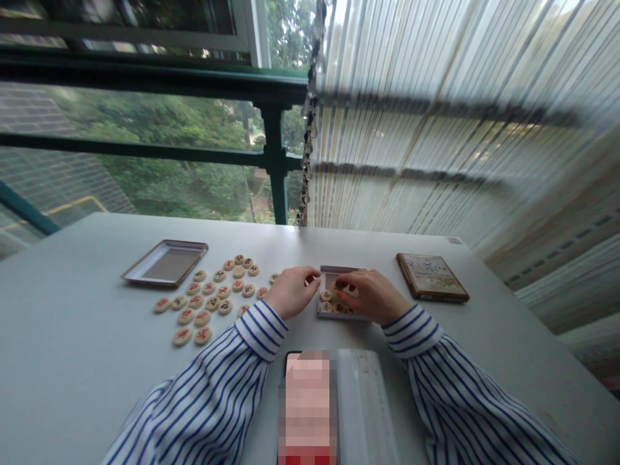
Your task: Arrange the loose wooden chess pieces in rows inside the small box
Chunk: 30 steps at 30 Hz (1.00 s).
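My right hand (pixel 375 294) reaches over a shallow box (pixel 329 270), its fingertips pinching a round Chinese chess piece (pixel 335 286) above the box floor. More wooden pieces (pixel 325 308) with dark characters lie in rows at the box's near end; part of that row is hidden under my right hand. At the box's left side hovers my left hand (pixel 293 292), fingers loosely curved and apart, with nothing visible in them. Left of it, many loose chess pieces (pixel 195 301) with red or black characters are scattered over the white table (pixel 97 361).
An open tray-like lid (pixel 165 262) lies at the back left. On the right rests a closed, decorated box (pixel 433 276). A phone with a blurred screen (pixel 307 400) and a whitish, plastic-looking packet (pixel 367 407) lie in front of me. Behind the table are a railing (pixel 274 152) and a string curtain (pixel 387 129).
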### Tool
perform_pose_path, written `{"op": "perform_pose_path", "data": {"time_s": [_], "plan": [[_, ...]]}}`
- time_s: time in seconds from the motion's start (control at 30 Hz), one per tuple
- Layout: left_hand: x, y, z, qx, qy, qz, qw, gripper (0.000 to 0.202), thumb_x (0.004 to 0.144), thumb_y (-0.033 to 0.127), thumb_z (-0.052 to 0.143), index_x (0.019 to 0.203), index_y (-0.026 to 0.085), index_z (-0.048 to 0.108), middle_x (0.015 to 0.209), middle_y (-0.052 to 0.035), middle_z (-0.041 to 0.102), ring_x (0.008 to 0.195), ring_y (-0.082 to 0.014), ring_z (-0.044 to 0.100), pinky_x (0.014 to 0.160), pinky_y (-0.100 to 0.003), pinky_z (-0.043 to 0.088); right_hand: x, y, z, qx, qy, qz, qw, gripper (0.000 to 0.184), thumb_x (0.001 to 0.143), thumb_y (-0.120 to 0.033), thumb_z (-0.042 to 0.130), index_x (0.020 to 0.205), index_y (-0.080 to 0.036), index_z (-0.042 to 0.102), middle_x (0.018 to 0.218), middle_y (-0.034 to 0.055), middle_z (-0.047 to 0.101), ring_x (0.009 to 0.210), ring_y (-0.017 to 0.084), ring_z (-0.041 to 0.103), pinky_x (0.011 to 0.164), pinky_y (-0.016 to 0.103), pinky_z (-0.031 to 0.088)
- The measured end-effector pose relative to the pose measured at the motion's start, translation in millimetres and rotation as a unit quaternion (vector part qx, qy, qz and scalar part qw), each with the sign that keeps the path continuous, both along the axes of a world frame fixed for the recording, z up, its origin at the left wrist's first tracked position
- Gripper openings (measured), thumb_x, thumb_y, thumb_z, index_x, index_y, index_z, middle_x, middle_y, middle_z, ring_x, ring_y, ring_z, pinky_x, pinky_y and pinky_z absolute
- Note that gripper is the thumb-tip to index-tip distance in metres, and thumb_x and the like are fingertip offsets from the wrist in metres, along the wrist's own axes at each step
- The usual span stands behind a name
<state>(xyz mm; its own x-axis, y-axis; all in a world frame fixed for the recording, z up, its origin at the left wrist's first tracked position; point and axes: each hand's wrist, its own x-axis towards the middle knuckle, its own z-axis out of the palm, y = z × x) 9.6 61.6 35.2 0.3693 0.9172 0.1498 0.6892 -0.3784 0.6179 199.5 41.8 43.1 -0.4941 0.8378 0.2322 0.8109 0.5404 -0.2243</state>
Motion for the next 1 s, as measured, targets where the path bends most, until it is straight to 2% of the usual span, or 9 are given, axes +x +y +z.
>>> {"op": "perform_pose_path", "data": {"time_s": [0.13,0.47,1.0], "plan": [[2,-4,1.0,-0.001,0.043,-0.004,0.999,0.032,0.078,0.031,0.045,0.1,0.016,0.064,0.086,-0.0074,0.069,0.077,-0.0192,0.063,0.073,-0.029,0.046,0,0,-1.7,-0.007,-0.028,-0.013,1.0,0.017,0.077,-0.03,0.052,0.085,-0.021,0.064,0.08,0.0045,0.067,0.073,0.016,0.059,0.064,0.026,0.036],[5,-3,-8.1,-0.001,0.075,-0.02,0.997,0.033,0.079,0.029,0.044,0.103,0.016,0.061,0.087,-0.0067,0.069,0.079,-0.0172,0.062,0.073,-0.026,0.045,-2,-3,-1.1,-0.04,-0.085,-0.039,0.995,0.024,0.082,-0.036,0.046,0.089,-0.023,0.064,0.087,0.0043,0.064,0.083,0.017,0.057,0.069,0.026,0.035],[6,-3,-11.4,-0.006,0.069,-0.028,0.997,0.034,0.077,0.024,0.045,0.107,0.016,0.06,0.085,-0.0061,0.069,0.079,-0.0168,0.063,0.075,-0.026,0.045,-1,-1,-4.8,-0.068,-0.11,-0.05,0.99,0.025,0.083,-0.037,0.044,0.09,-0.023,0.064,0.09,0.0035,0.063,0.085,0.016,0.056,0.067,0.025,0.033]]}}
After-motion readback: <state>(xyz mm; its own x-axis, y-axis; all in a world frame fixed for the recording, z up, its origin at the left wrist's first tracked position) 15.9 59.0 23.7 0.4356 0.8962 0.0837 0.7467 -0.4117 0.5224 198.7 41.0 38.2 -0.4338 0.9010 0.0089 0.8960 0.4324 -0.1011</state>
